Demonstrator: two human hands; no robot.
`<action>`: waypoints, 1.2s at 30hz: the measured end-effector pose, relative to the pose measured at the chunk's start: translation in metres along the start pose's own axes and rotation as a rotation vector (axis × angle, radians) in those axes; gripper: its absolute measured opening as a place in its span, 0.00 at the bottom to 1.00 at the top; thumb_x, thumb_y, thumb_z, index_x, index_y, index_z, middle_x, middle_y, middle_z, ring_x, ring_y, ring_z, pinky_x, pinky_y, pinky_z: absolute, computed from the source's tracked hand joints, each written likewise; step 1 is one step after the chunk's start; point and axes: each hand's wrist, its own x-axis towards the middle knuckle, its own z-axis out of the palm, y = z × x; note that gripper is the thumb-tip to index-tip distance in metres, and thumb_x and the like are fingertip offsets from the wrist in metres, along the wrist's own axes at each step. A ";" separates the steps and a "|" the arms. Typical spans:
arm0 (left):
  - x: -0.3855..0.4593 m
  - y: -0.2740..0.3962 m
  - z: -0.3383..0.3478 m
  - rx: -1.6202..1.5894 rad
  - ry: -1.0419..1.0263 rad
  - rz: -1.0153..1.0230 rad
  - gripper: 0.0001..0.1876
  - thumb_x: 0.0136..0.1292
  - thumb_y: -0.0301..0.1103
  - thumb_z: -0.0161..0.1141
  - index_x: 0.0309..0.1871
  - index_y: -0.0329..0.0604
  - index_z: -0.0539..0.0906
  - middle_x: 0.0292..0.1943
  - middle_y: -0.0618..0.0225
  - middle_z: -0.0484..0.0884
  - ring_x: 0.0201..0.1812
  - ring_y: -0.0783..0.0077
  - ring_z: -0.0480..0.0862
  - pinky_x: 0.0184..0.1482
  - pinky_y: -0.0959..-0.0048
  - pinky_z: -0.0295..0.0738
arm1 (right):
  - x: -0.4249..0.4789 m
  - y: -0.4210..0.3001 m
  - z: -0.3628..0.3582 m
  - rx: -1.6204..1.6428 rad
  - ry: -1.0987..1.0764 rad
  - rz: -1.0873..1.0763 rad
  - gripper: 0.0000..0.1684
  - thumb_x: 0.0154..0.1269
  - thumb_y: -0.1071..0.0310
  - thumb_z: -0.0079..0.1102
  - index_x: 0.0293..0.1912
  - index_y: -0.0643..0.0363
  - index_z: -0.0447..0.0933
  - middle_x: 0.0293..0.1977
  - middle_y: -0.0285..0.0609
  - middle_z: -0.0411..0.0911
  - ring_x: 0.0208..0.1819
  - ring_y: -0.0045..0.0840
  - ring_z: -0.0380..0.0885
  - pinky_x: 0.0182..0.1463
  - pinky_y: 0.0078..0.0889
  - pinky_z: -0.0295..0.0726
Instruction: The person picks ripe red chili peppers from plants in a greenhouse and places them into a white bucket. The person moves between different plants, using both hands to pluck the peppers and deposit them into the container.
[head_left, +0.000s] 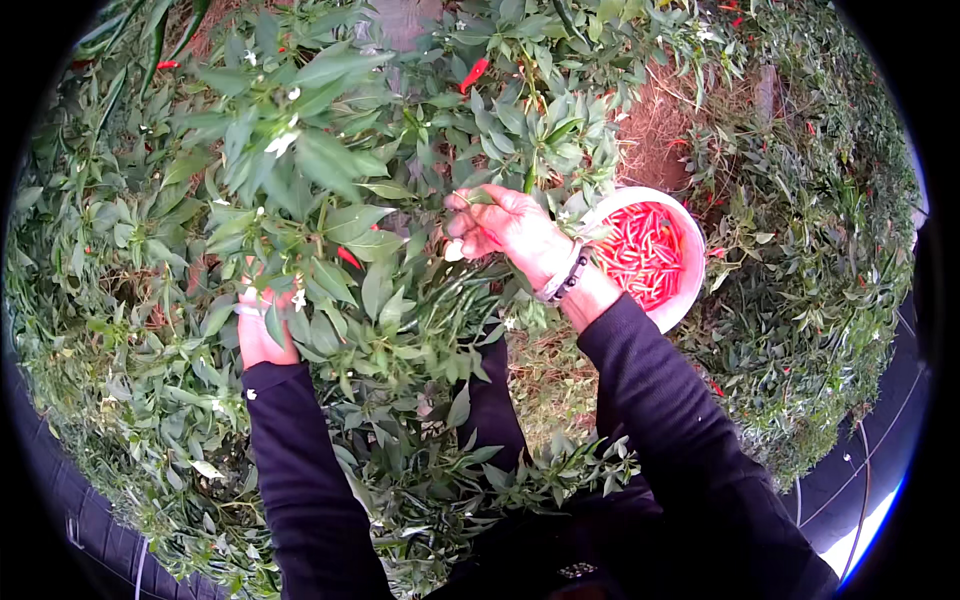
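Note:
My right hand (506, 221) is above the chili plants, left of the white bucket (699, 259). Its fingers are curled, and a sliver of a red chili pepper (493, 237) shows in the palm. A green leaf lies against the fingertips. Red chili peppers (641, 251) fill much of the bucket. Leaves of a chili plant (330, 281) cover most of my left hand (262, 330), which reaches into the foliage; its fingers are hidden. A red chili (348, 257) hangs right of that hand. Green chilies (461, 300) cluster below my right hand.
Dense chili plants surround me, with white flowers (281, 143) on near stems. Another red chili (473, 76) hangs farther up. Dry straw-covered soil (555, 375) shows between the rows. Dark sheeting (892, 405) and thin lines run along the lower right rim.

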 end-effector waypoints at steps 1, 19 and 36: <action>-0.003 0.007 -0.008 0.007 -0.019 0.018 0.22 0.62 0.43 0.47 0.53 0.37 0.70 0.53 0.55 0.72 0.45 0.65 0.75 0.52 0.63 0.70 | 0.009 0.007 0.000 -0.113 -0.016 0.010 0.11 0.63 0.69 0.41 0.41 0.62 0.71 0.27 0.38 0.75 0.18 0.15 0.69 0.25 0.17 0.71; 0.062 0.048 -0.048 0.326 -0.080 -0.204 0.11 0.60 0.40 0.50 0.33 0.42 0.74 0.24 0.68 0.76 0.21 0.70 0.74 0.22 0.71 0.71 | 0.159 0.134 0.065 -0.737 0.251 -0.118 0.26 0.52 0.57 0.58 0.47 0.64 0.69 0.38 0.57 0.74 0.45 0.43 0.73 0.47 0.37 0.71; 0.009 0.007 0.025 0.251 -0.237 -0.170 0.05 0.61 0.31 0.47 0.36 0.39 0.69 0.23 0.69 0.69 0.26 0.76 0.71 0.40 0.70 0.71 | 0.046 0.094 0.023 -0.725 0.265 -0.433 0.10 0.55 0.69 0.49 0.32 0.66 0.63 0.27 0.50 0.70 0.30 0.49 0.72 0.35 0.45 0.72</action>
